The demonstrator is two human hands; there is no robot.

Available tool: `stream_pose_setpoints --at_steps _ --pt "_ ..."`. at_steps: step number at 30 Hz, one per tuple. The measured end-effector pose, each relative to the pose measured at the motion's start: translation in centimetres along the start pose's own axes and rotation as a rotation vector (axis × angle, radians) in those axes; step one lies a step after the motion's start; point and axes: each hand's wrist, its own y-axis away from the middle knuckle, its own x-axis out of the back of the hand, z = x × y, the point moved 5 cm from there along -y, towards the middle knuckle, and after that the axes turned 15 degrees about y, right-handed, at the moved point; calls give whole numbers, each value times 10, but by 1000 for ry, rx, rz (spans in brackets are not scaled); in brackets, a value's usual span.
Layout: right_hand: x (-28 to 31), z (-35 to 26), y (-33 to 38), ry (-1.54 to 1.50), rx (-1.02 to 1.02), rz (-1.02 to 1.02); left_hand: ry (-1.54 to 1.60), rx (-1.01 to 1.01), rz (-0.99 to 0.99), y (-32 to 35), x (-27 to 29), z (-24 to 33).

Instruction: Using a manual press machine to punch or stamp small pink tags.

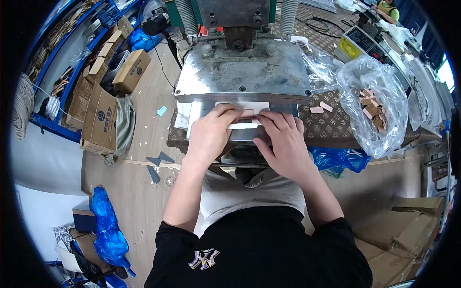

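Under the steel press head, a small flat pink piece (246,113) lies on a white board (257,104). My left hand (211,132) comes in from the left, its fingers curled with their tips at the pink piece's left end. From its thumb side a white, round-ended stick-like shape (242,126) points right; whether it is a stick or a thumb covering I cannot tell. My right hand (285,144) has bent fingers touching the piece's right end, its thumb spread away below. The undersides of the fingertips are hidden.
The heavy press head (242,72) hangs just beyond my fingers. On the patterned cloth (331,127) at right lie loose pink pieces (317,110) and a clear plastic bag (350,81) with pink and brown pieces. Cardboard boxes (98,117) and blue shelving stand left.
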Motion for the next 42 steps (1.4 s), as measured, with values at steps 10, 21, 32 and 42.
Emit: stream_pose_setpoints --at_steps 10,21,32,42 --pt "-3 -4 -7 25 98 -65 -1 18 -51 13 8 8" --pt "-5 1 -11 -3 119 -119 -41 25 -56 10 4 12" --pt "-9 -9 -13 167 79 -91 -97 -11 -91 8 -3 16" --pt "-19 -10 -13 244 72 -128 -171 57 -81 10 -5 25"
